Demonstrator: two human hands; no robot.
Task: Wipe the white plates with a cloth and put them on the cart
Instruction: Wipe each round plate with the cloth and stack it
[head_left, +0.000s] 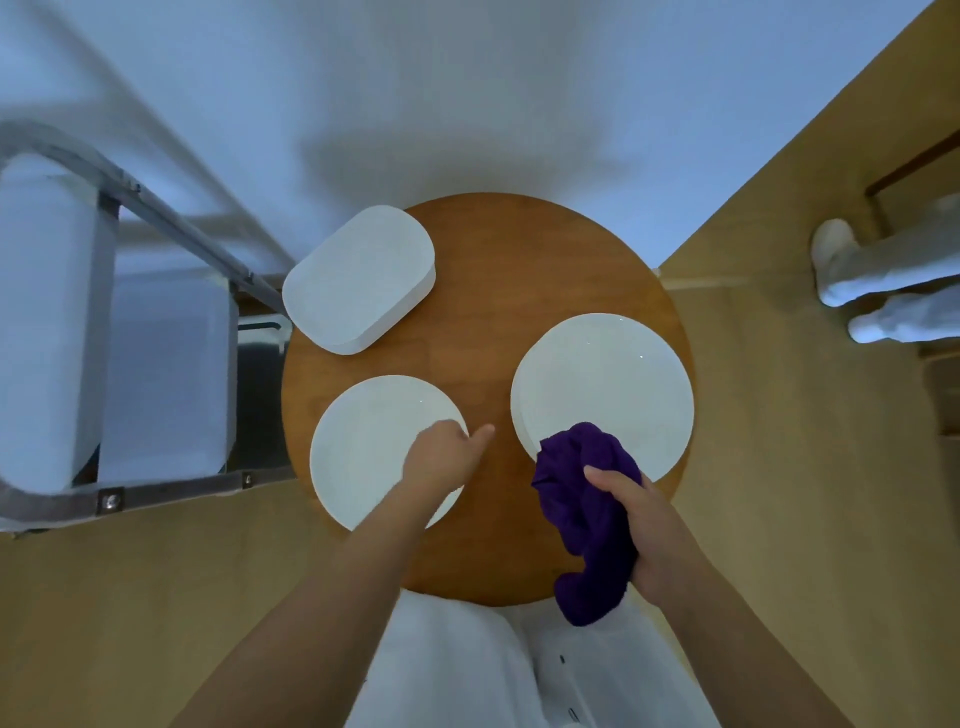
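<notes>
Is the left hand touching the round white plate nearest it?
Touching. In the head view the left hand lies over the near-left round white plate's right rim, fingers curled at its edge, no gap visible.

No writing, label, brand, number or sign can be read anywhere from here; every surface in sight shows plain and unmarked.

Round table (483, 322) smooth brown wood; white plates (613, 384) glossy; purple cloth (582, 499) soft, matt; cart frame (171, 218) brushed metal.
</notes>
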